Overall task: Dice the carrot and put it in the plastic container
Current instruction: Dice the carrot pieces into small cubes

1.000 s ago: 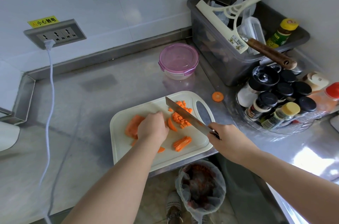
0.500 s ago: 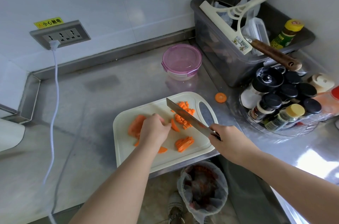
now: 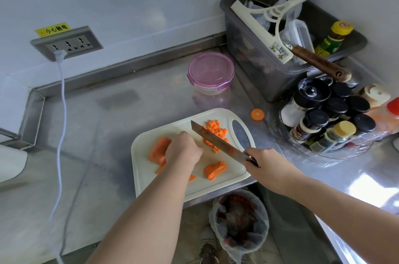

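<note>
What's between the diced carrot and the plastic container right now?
The pink lid sits on the plastic container, so the diced carrot cannot go in until it comes off. Nothing visible lies on the counter between the cutting board and the container. The right hand holds the knife against the pile's left side.

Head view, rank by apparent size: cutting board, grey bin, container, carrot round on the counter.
1. cutting board and grey bin: they look about alike, and the bin sits farther back, so they are not ranked
2. container
3. carrot round, clearly the smallest
</note>
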### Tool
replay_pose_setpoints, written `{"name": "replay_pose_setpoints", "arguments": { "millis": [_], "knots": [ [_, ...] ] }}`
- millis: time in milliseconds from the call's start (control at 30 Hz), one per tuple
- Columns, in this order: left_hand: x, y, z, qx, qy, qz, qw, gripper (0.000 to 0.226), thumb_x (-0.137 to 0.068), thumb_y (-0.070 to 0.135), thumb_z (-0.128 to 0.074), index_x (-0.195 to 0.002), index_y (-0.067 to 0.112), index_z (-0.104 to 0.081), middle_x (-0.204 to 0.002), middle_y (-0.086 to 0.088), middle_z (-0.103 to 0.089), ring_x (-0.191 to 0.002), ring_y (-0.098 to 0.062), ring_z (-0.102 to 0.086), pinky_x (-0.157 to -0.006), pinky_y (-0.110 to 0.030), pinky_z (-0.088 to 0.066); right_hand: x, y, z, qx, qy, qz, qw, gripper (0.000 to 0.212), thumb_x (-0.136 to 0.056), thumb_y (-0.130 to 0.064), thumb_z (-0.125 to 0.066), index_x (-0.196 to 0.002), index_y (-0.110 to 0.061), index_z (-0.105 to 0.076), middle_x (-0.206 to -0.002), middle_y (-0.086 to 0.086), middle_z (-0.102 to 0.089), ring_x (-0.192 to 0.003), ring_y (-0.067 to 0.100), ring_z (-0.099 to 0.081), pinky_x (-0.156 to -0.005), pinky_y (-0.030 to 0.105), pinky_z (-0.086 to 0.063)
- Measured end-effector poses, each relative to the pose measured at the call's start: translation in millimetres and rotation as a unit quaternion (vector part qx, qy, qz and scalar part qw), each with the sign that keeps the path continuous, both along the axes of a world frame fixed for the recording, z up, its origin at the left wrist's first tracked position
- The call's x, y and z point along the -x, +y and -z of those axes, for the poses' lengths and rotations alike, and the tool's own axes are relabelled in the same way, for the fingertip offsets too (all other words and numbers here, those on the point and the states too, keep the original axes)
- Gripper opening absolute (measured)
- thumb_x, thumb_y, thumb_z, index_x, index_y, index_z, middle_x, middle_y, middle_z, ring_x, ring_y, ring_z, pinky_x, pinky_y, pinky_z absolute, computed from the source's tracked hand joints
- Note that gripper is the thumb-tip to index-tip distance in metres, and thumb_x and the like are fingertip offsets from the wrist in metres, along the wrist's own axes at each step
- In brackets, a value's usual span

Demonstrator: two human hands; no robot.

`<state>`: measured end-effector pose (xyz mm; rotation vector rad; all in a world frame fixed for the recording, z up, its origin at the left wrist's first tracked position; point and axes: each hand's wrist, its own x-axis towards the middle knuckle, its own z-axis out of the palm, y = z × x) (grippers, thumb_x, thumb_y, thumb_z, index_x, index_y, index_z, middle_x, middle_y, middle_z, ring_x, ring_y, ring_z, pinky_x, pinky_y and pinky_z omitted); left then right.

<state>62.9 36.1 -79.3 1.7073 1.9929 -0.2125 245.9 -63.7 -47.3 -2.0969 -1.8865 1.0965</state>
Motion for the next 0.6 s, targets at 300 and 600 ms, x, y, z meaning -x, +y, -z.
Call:
{"name": "replay_pose_setpoints", "arguments": {
  "millis": [300, 600],
  "knots": [
    [12, -11, 1, -0.019, -0.020, -0.017, 0.999, 0.034, -0.083, 0.030, -0.063, -0.109, 0.010, -0.054, -0.104, -0.009, -0.067, -0.097, -0.029, -0.065, -0.068, -0.032, -0.049, 6, 4, 7, 0.035, -0.014, -0.048, 0.998, 0.033, -0.097, -0.020, -0.040, -0.067, -0.031, -0.037, -0.065, -0.002, -0.049, -0.055, 0.014, -0.043, -0.051, 0.025, -0.033],
    [20, -13, 0, 0.019, -0.124, -0.101, 0.987, 0.029, -0.093, 0.031, -0.054, -0.084, 0.010, -0.072, -0.076, -0.010, -0.071, -0.071, -0.028, -0.070, -0.066, -0.039, -0.060, 6, 13, 11, 0.021, -0.040, -0.029, 0.999, 0.030, -0.097, -0.021, -0.039, -0.068, -0.030, -0.037, -0.063, -0.001, -0.048, -0.055, 0.015, -0.043, -0.051, 0.027, -0.034]
  ]
}}
